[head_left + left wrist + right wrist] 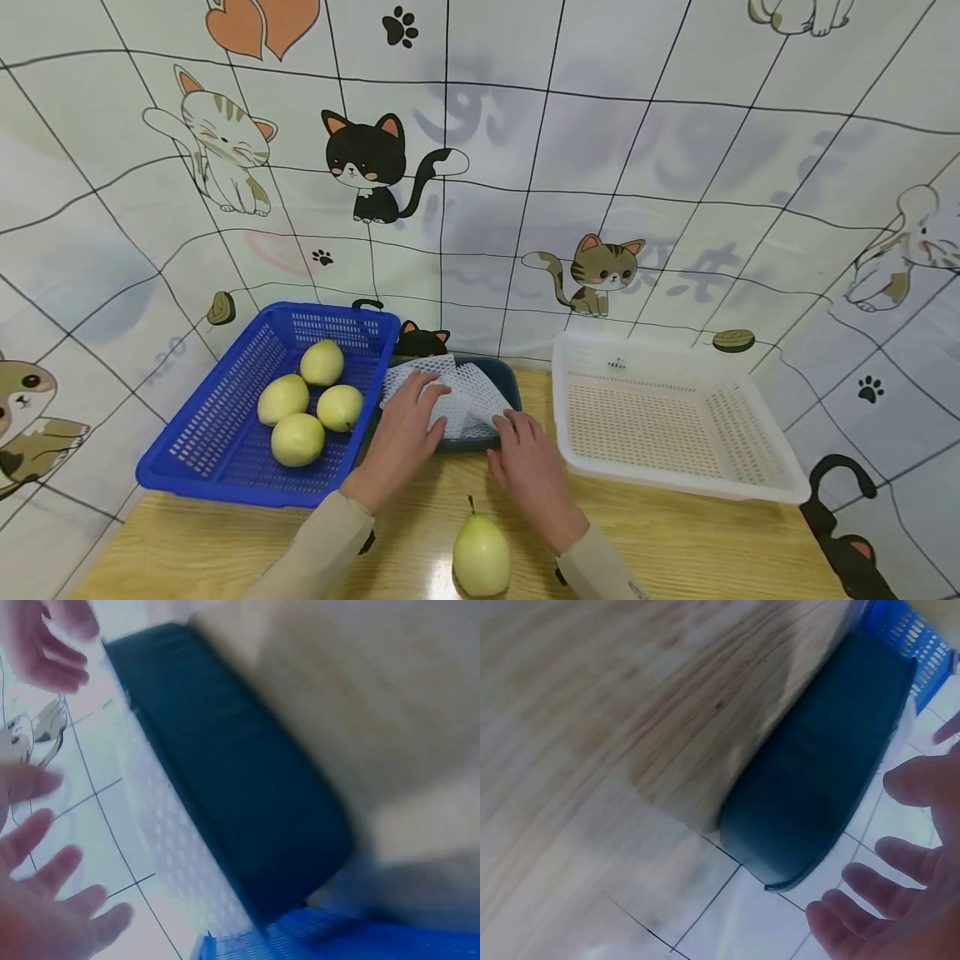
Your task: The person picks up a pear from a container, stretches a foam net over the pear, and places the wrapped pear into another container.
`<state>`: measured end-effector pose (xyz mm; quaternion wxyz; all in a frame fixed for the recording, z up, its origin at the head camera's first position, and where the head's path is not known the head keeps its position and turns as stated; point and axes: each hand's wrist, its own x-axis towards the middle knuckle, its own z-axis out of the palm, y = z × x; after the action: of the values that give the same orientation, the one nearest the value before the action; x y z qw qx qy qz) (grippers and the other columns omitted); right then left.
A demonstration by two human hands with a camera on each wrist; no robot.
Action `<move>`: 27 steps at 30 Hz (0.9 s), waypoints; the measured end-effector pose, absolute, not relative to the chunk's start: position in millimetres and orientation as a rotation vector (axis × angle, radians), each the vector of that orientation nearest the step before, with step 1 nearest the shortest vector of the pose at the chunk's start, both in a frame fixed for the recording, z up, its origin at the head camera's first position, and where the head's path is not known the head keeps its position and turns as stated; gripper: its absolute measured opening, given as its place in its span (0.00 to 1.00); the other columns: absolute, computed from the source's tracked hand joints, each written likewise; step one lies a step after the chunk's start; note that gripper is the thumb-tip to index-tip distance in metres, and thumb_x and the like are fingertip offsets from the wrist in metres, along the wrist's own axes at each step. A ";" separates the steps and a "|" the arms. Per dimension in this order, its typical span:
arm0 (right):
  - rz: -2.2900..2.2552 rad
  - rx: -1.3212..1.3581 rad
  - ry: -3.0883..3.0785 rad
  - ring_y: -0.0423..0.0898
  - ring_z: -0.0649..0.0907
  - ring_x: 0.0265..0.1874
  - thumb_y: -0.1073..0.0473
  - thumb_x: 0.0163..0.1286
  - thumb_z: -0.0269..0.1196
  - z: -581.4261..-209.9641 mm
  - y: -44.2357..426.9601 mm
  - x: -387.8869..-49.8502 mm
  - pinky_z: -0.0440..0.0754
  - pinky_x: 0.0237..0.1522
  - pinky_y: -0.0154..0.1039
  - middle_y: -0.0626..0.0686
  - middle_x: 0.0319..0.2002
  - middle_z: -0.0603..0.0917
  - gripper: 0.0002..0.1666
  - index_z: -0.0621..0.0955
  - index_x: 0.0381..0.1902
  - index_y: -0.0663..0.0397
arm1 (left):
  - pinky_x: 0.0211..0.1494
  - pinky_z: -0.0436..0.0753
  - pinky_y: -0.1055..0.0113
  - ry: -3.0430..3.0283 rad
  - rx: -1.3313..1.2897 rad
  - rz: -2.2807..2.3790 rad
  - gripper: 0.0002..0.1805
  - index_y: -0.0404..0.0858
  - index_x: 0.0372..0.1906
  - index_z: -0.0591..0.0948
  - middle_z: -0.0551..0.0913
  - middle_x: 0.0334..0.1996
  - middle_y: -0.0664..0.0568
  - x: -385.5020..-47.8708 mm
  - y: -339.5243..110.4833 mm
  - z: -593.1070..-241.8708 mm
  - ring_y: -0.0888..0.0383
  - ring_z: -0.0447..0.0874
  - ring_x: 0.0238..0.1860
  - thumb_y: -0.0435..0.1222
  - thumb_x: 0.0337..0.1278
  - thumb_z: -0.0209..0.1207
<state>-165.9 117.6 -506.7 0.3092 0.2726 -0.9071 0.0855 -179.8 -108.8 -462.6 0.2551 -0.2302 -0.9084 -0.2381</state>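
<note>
A dark teal bin (513,383) holds white foam fruit nets (456,408). My left hand (401,425) hovers over the nets on the bin's left side, its fingers spread and nothing gripped in the left wrist view. At the bin's right front corner is my right hand (531,467), fingers loosely bent and holding nothing; whether its fingertips touch the nets I cannot tell. A pale green pear (482,557) stands upright on the table in front of the bin, stem up, between my forearms.
To the left, a blue basket (225,492) contains several pale green pears (298,440). A white basket (675,481) stands at the right on the wooden table (645,542). Behind everything hangs a cat-patterned sheet (495,167).
</note>
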 end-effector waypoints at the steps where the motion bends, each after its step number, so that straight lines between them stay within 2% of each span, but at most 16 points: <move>1: 0.238 0.730 -2.382 0.61 0.83 0.52 0.57 0.58 0.77 -505.5 119.3 -164.0 0.84 0.54 0.52 0.64 0.55 0.82 0.31 0.80 0.56 0.64 | 0.66 0.73 0.35 -2.513 -0.633 -0.641 0.25 0.36 0.60 0.80 0.76 0.66 0.38 -183.3 -106.1 -460.3 0.34 0.70 0.69 0.32 0.58 0.73; 5: 0.314 0.762 -2.340 0.64 0.82 0.54 0.60 0.57 0.75 -499.3 126.2 -154.9 0.82 0.56 0.55 0.66 0.57 0.80 0.30 0.80 0.56 0.65 | 0.70 0.60 0.26 -2.717 -0.649 -0.613 0.37 0.39 0.73 0.73 0.67 0.75 0.40 -193.9 -97.5 -455.5 0.31 0.56 0.77 0.41 0.61 0.73; 9: 0.381 0.767 -2.354 0.65 0.81 0.56 0.59 0.58 0.75 -493.0 133.4 -143.8 0.85 0.50 0.57 0.66 0.59 0.79 0.29 0.80 0.56 0.63 | 0.70 0.55 0.23 -2.841 -0.614 -0.556 0.39 0.41 0.74 0.73 0.65 0.77 0.42 -201.7 -93.3 -456.2 0.31 0.52 0.78 0.46 0.61 0.72; 12: 0.409 0.769 -2.377 0.64 0.80 0.58 0.59 0.59 0.75 -488.4 139.3 -136.0 0.85 0.50 0.57 0.65 0.61 0.79 0.29 0.81 0.57 0.61 | 0.70 0.53 0.22 -2.863 -0.583 -0.535 0.38 0.40 0.73 0.73 0.70 0.74 0.41 -206.9 -92.6 -458.9 0.31 0.55 0.77 0.45 0.60 0.73; 16: 0.481 0.791 -2.381 0.63 0.78 0.61 0.61 0.60 0.73 -483.6 145.1 -127.6 0.81 0.57 0.57 0.65 0.63 0.77 0.27 0.80 0.57 0.60 | 0.70 0.54 0.22 -2.834 -0.590 -0.499 0.37 0.41 0.73 0.73 0.78 0.66 0.41 -210.7 -97.9 -464.6 0.34 0.64 0.74 0.41 0.59 0.74; 18: 0.528 0.799 -2.376 0.62 0.77 0.63 0.62 0.60 0.72 -481.3 148.6 -124.0 0.79 0.59 0.57 0.64 0.64 0.77 0.27 0.80 0.57 0.60 | 0.70 0.55 0.23 -2.800 -0.599 -0.471 0.34 0.41 0.70 0.76 0.83 0.61 0.43 -211.6 -100.5 -467.5 0.37 0.71 0.70 0.38 0.59 0.74; 21: 0.572 0.801 -2.369 0.61 0.77 0.64 0.63 0.60 0.71 -478.5 153.6 -119.7 0.78 0.60 0.56 0.62 0.65 0.76 0.26 0.80 0.57 0.58 | 0.69 0.57 0.23 -2.738 -0.608 -0.441 0.23 0.42 0.60 0.84 0.87 0.51 0.47 -211.7 -103.1 -470.2 0.43 0.81 0.61 0.35 0.59 0.73; 24: 0.597 0.791 -2.371 0.59 0.76 0.65 0.63 0.60 0.70 -476.9 158.1 -116.6 0.78 0.60 0.55 0.61 0.66 0.76 0.26 0.81 0.57 0.57 | 0.67 0.60 0.22 -2.674 -0.621 -0.438 0.12 0.43 0.48 0.89 0.87 0.43 0.50 -212.2 -103.4 -470.5 0.46 0.85 0.51 0.32 0.59 0.72; 27: 0.613 0.780 -2.380 0.58 0.76 0.65 0.63 0.61 0.70 -476.2 161.9 -114.6 0.78 0.60 0.55 0.59 0.67 0.76 0.25 0.81 0.57 0.55 | 0.68 0.60 0.23 -2.616 -0.624 -0.450 0.07 0.43 0.41 0.90 0.87 0.38 0.51 -213.3 -102.5 -467.6 0.46 0.86 0.47 0.31 0.59 0.72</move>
<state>-114.6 161.9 -476.2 0.2778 0.2907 -0.8867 0.2283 -213.3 -102.5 -467.6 0.2059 -0.2240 -0.9388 -0.1617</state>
